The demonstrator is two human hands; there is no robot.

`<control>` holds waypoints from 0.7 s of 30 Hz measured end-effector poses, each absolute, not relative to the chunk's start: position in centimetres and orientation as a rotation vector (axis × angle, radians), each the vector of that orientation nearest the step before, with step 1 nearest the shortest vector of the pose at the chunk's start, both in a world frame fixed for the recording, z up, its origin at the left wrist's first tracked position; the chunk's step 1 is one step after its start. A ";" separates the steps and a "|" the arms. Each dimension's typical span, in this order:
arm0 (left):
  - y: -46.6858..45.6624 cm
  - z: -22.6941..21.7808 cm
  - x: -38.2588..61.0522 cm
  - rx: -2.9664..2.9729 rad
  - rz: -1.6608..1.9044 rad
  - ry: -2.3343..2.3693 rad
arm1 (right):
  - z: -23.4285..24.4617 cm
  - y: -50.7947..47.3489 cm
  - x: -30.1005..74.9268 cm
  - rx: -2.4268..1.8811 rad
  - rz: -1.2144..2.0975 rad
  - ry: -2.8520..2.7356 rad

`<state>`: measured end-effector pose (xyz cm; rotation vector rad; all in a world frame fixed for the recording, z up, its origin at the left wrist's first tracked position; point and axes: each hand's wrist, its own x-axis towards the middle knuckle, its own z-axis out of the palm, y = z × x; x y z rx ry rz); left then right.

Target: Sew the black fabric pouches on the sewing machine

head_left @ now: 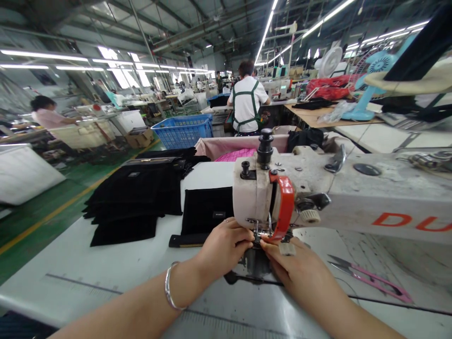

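At the needle of a white sewing machine, my left hand is closed, thumb and forefinger pinched at the edge of a black fabric panel. That panel carries a small label and lies flat behind the hand, with a zipper strip along its near edge. My right hand is closed too, its fingertips at the other side of the presser foot. Whatever sits between the right fingertips is hidden. An orange-red guard stands just above that hand.
Stacked black fabric panels lie on the left of the white table. Pink-handled thread snips rest right of my right hand. Behind the machine are a pink-lined bin, a blue basket and a seated person.
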<state>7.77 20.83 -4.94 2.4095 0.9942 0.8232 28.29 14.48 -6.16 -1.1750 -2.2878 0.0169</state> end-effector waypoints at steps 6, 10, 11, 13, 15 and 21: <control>20.9 -5.3 7.9 2.398 0.809 1.063 | -6.1 14.5 28.1 -1.227 0.068 -2.275; 20.7 -5.3 7.8 2.397 0.839 1.067 | -5.9 14.3 27.7 -1.256 0.184 -2.227; 20.6 -5.3 7.7 2.397 0.855 1.058 | -5.8 14.3 27.6 -1.260 0.212 -2.207; 20.6 -5.5 7.5 2.391 0.875 1.045 | -5.7 14.3 27.3 -1.262 0.219 -2.176; 20.8 -6.0 7.2 2.374 0.848 1.061 | -5.7 14.5 27.1 -1.262 0.160 -2.199; 21.3 -6.8 6.9 2.407 0.776 1.110 | -5.8 15.3 27.0 -1.266 0.065 -2.259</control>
